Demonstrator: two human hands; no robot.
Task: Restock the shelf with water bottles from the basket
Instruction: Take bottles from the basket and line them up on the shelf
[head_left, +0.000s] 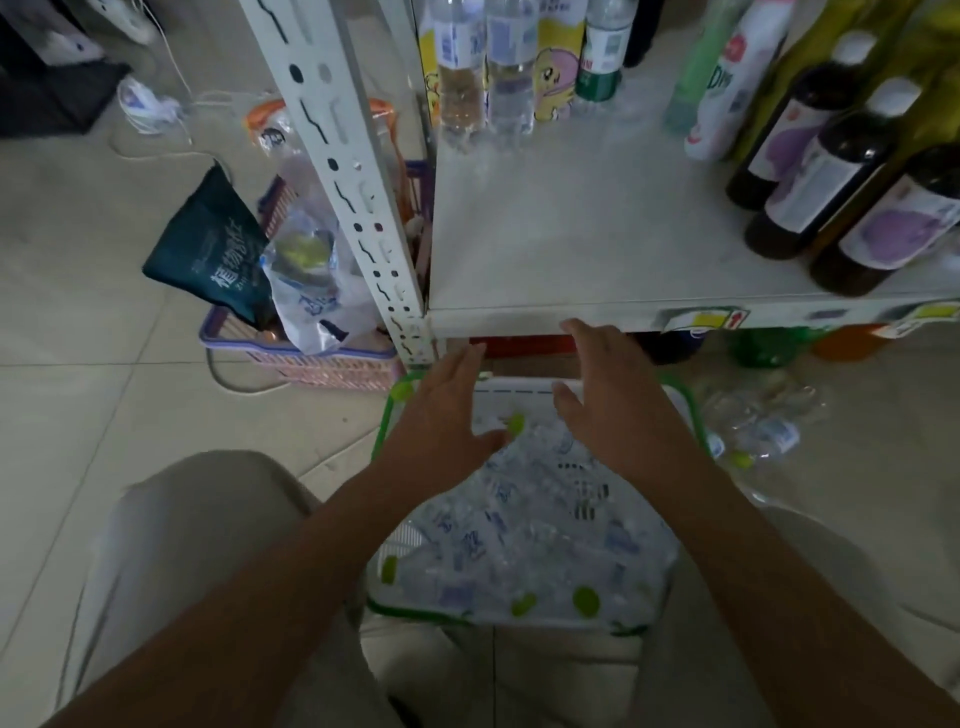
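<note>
water bottles (524, 540): heaped lying flat in green-rimmed basket (382, 431), lower centre of frame, directly under both palms; long axes mixed. left hand (441, 415) nearest, above a green cap. right hand (602, 395) alongside. fingers spread, holding nothing. shelf (597, 228) bare, upper centre.

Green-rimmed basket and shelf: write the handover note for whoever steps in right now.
Left hand: open, empty, above the basket's far end.
Right hand: open, empty, beside it.
Green-rimmed basket: on the floor below the shelf edge, full of water bottles lying flat.
Shelf: two clear water bottles stand at the back left; the middle is bare, dark bottles on the right.
Done: nothing in hand yet.
Left: pick bottles, stand them on the bare area.
</note>
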